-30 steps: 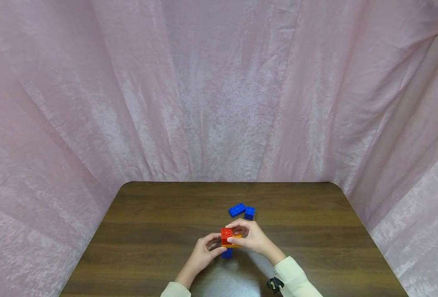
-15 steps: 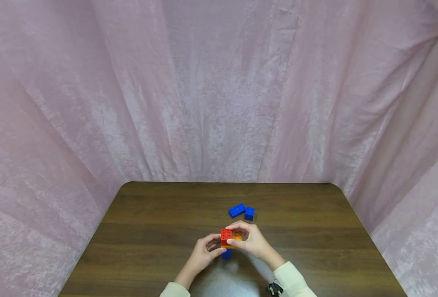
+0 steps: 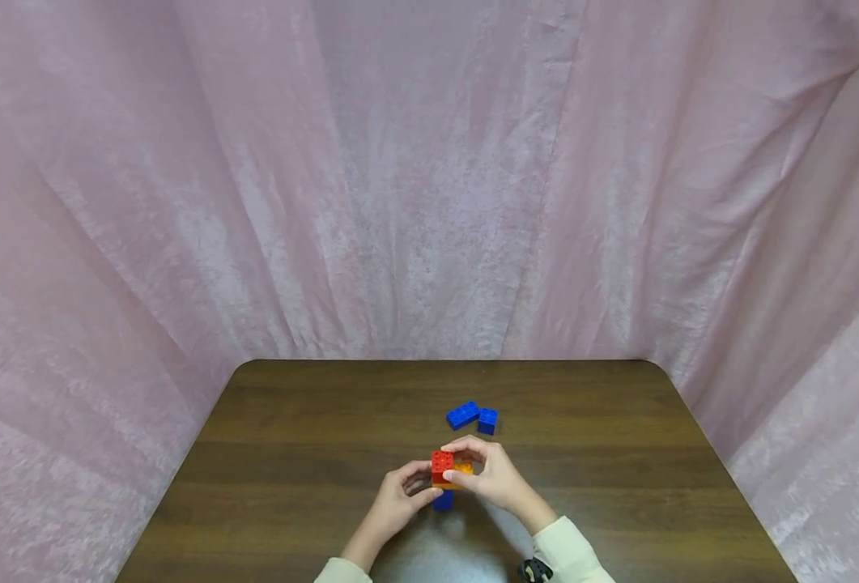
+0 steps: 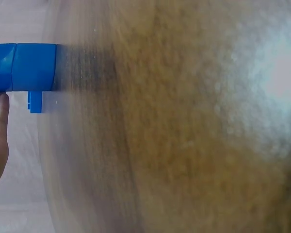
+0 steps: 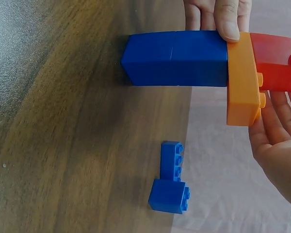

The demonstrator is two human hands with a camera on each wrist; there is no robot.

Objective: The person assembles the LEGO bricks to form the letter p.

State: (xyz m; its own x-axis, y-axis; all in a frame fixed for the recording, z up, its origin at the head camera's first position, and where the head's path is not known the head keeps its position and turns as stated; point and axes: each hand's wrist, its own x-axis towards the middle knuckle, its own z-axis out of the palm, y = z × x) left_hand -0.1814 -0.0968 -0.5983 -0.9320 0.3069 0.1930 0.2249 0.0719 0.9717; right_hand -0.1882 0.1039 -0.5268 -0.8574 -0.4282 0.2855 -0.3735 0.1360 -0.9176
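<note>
A tower of toy building bricks stands upright near the front of the table: two blue bricks (image 5: 199, 58), an orange brick (image 5: 241, 82) over them, and a red brick (image 3: 441, 467) on top. The orange one juts out to the right, its bare studs showing. My left hand (image 3: 394, 504) grips the tower from the left, its thumb at the seam between orange and blue. From the right, my right hand (image 3: 498, 479) pinches the red brick, thumb in front and fingers behind. In the left wrist view, the left fingertips (image 4: 4, 104) reach the upper blue brick.
Behind the tower lie a longer blue brick (image 3: 462, 415) and a smaller blue brick (image 3: 487, 421), right up against each other. Wood-grained table (image 3: 312, 421) surrounds everything, and a pink curtain (image 3: 429, 178) hangs past its far edge.
Both hands keep their hold on the bricks, almost motionless. The right forearm sits slightly lower, and the head view has shifted a little.
</note>
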